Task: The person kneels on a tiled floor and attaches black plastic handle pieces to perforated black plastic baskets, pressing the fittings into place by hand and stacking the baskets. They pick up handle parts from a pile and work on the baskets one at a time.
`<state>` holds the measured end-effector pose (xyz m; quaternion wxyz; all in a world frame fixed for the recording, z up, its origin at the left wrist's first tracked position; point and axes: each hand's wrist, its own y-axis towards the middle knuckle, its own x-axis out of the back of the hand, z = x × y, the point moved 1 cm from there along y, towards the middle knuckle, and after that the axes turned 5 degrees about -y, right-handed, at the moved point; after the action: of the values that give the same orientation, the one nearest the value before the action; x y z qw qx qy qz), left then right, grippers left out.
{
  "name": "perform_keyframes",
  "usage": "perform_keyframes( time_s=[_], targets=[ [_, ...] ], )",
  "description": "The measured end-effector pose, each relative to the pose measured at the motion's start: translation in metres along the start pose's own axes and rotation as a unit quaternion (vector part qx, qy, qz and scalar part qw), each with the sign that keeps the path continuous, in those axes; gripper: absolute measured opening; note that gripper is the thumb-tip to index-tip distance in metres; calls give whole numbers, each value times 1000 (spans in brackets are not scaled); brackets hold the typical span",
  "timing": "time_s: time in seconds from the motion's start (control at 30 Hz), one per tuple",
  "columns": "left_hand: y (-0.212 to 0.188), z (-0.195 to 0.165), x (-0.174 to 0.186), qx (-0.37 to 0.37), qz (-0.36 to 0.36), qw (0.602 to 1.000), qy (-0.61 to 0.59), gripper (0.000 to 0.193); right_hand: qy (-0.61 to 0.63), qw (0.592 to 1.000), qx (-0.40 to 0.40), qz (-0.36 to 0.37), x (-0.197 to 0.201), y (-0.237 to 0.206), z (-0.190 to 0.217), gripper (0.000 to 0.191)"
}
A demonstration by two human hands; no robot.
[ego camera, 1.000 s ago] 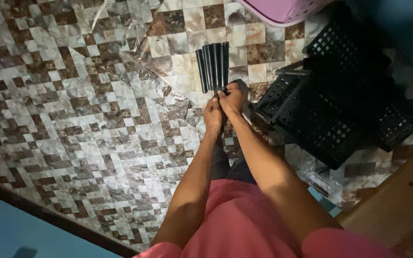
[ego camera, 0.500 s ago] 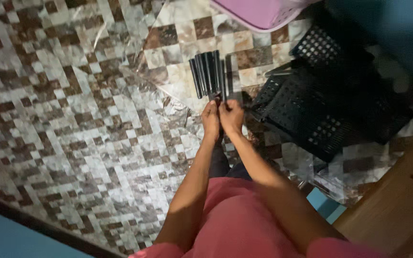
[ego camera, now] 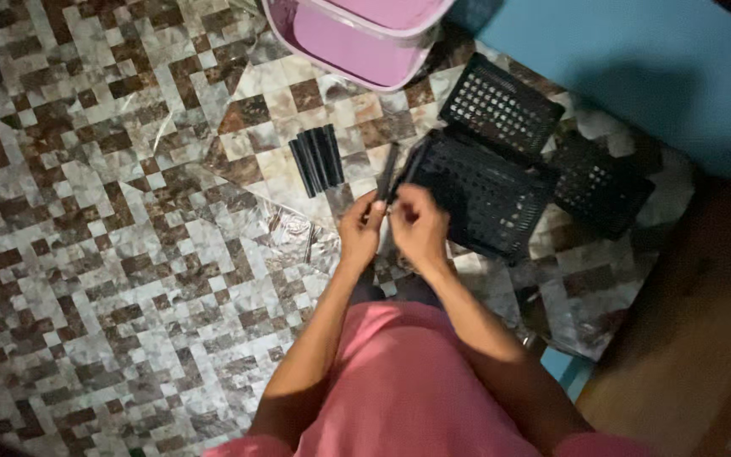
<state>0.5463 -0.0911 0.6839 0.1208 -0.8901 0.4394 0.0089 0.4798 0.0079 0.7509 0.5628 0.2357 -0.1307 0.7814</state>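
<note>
Where hands (ego camera: 391, 224) meet, black baskets (ego camera: 488, 190) beside.

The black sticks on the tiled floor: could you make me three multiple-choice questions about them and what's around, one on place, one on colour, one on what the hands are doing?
1. Where does the bundle of black sticks lie?
A. inside the tub
B. on the tiled floor, left of the black perforated panels
C. on the person's lap

2. What colour is the plastic tub at the top?
A. pink
B. green
C. yellow

3. What are the hands doing?
A. resting flat on the floor
B. both gripping the tub
C. left hand and right hand holding a single black stick

Answers: 1 B, the bundle rests on bare tiles beside the black perforated panels. 2 A, the tub's wall and rim are pink. 3 C, both hands close round the lower end of one stick, apart from the bundle.
</note>
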Motion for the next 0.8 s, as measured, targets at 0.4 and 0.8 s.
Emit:
perform_keyframes(
  time_s=[0.4,0.8],
  targets=[
    [58,-77,-81,-226,2,945,235,45,54,993,96,39,92,114,42,27],
    [98,-75,-90,-75,74,971,215,37,-74,981,86,158,78,145,46,20]
  ],
)
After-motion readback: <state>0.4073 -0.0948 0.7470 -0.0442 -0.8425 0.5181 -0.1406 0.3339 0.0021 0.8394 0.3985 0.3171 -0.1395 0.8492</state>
